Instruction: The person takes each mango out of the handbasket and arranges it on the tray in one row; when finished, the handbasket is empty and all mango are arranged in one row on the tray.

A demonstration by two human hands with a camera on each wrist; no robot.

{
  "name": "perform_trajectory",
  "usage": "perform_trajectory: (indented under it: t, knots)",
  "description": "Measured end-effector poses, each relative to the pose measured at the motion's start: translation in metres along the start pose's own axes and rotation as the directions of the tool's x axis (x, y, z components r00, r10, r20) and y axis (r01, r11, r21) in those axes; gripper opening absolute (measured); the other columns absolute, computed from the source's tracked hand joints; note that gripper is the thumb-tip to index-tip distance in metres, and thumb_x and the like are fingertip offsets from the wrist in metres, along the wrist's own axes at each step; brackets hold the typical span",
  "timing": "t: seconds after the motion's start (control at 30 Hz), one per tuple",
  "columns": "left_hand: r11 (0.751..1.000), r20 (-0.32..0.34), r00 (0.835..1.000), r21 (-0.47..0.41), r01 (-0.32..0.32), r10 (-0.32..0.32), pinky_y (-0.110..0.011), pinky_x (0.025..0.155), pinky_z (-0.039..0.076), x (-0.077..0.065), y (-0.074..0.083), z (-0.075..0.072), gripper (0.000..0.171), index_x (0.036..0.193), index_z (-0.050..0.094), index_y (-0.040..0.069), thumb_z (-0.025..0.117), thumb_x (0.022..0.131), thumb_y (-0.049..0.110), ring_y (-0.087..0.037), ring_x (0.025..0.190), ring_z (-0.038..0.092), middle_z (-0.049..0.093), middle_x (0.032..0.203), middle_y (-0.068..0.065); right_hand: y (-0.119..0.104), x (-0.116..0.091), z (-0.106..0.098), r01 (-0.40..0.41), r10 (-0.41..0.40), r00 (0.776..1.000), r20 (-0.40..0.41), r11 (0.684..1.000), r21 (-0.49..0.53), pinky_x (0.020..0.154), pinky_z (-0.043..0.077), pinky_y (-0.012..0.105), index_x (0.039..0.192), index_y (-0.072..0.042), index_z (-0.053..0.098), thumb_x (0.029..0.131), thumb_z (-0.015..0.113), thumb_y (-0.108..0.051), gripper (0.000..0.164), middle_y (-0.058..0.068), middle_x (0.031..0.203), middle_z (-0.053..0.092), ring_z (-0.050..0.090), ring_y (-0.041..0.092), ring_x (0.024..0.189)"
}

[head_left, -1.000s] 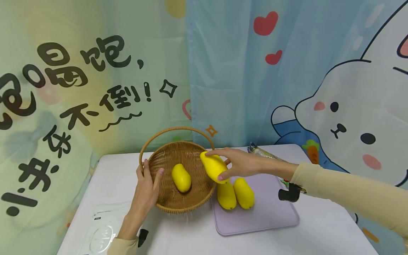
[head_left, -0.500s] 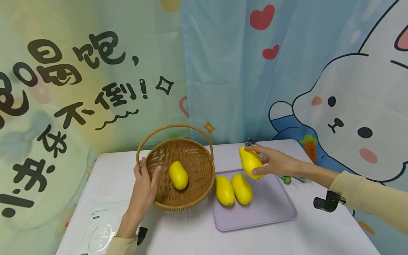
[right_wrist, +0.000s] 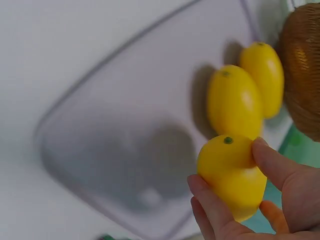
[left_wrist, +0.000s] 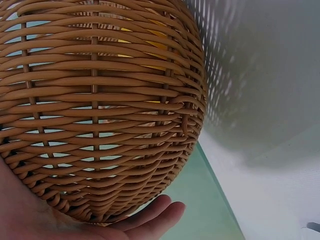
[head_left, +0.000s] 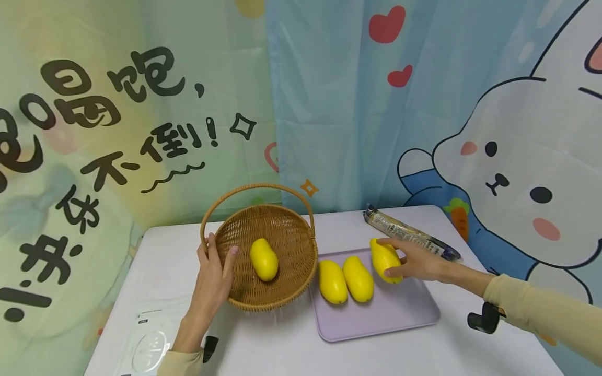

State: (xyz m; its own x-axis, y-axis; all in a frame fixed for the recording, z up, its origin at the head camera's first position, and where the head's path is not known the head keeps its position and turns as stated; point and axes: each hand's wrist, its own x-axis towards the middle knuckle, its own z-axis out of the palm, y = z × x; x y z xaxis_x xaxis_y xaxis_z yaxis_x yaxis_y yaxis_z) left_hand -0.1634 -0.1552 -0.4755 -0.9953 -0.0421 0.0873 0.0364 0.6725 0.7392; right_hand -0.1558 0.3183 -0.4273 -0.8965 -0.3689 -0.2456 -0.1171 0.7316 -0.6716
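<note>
My right hand (head_left: pixel 417 260) holds a yellow mango (head_left: pixel 385 262) between thumb and fingers, close over the right back part of the lilac tray (head_left: pixel 395 318). In the right wrist view the green-dotted end of this mango (right_wrist: pixel 232 175) faces the camera. Two more mangoes, one left (head_left: pixel 332 282) and one right (head_left: pixel 358 279), lie side by side on the tray's left part. My left hand (head_left: pixel 213 277) grips the left side of a wicker basket (head_left: pixel 293 261), which tilts towards me. One mango (head_left: pixel 264 260) lies inside it. The left wrist view shows the woven outside (left_wrist: pixel 100 110), with fingertips (left_wrist: pixel 160 217) along its edge.
Behind the tray, a long printed packet (head_left: pixel 409 232) lies across the back right of the white table (head_left: pixel 263 344). A clear plastic piece (head_left: pixel 149 344) lies at the front left. A printed curtain (head_left: pixel 324 104) hangs behind the table.
My right hand carries its mango away from the basket, to the right and then down towards the tray. My left hand stays on the basket. The packet shows more fully.
</note>
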Motion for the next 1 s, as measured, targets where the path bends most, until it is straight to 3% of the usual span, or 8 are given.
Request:
perform_trajectory:
  t: [0.23, 0.53, 0.8, 0.87, 1.0]
  knots:
    - [1.000, 0.008, 1.000, 0.002, 0.007, -0.007, -0.063, 0.105, 0.044, 0.000, 0.000, 0.000, 0.086, 0.164, -0.006, 0.016, 0.031, 0.104, 0.065, -0.055, 0.128, 0.052, 0.000, 0.167, -0.025, 0.025, 0.001, 0.024, -0.051, 0.050, 0.998, 0.025, 0.997, 0.056, 0.085, 0.060, 0.044, 0.155, -0.007, 0.038, 0.090, 0.079, -0.026, 0.079, 0.032, 0.156, 0.033, 0.052, 0.049, 0.123]
    - [1.000, -0.001, 1.000, 0.005, 0.003, -0.003, -0.063, 0.106, 0.044, 0.000, 0.000, -0.001, 0.086, 0.164, -0.005, 0.015, 0.032, 0.104, 0.064, -0.054, 0.129, 0.051, 0.001, 0.167, -0.025, 0.028, 0.004, 0.032, -0.072, 0.071, 0.997, 0.017, 0.997, 0.041, 0.078, 0.060, 0.037, 0.156, -0.009, 0.038, 0.090, 0.079, -0.030, 0.081, 0.033, 0.156, 0.032, 0.056, 0.049, 0.119]
    - [1.000, 0.006, 1.000, 0.003, 0.004, -0.004, -0.063, 0.106, 0.044, 0.001, 0.001, -0.001, 0.087, 0.164, -0.005, 0.016, 0.031, 0.103, 0.066, -0.055, 0.129, 0.051, 0.003, 0.166, -0.026, 0.025, 0.002, 0.031, -0.087, 0.085, 0.996, 0.028, 0.994, 0.072, 0.066, 0.058, 0.038, 0.157, -0.009, 0.035, 0.089, 0.080, -0.027, 0.084, 0.034, 0.156, 0.028, 0.058, 0.030, 0.092]
    - [1.000, 0.007, 1.000, 0.003, 0.004, -0.004, -0.063, 0.105, 0.044, 0.001, 0.002, -0.001, 0.087, 0.164, -0.005, 0.016, 0.031, 0.103, 0.066, -0.055, 0.128, 0.052, 0.003, 0.166, -0.026, 0.025, 0.002, 0.031, -0.089, 0.087, 0.996, 0.029, 0.994, 0.068, 0.068, 0.058, 0.037, 0.157, -0.009, 0.035, 0.088, 0.081, -0.027, 0.085, 0.034, 0.157, 0.027, 0.060, 0.032, 0.094]
    - [1.000, 0.003, 1.000, 0.000, 0.001, -0.001, -0.063, 0.105, 0.045, 0.000, 0.002, -0.001, 0.086, 0.164, -0.005, 0.016, 0.032, 0.104, 0.065, -0.054, 0.128, 0.052, 0.003, 0.166, -0.026, 0.023, 0.001, 0.029, -0.075, 0.074, 0.997, 0.020, 0.996, 0.044, 0.075, 0.060, 0.039, 0.156, -0.008, 0.035, 0.089, 0.080, -0.029, 0.084, 0.035, 0.157, 0.028, 0.059, 0.050, 0.113]
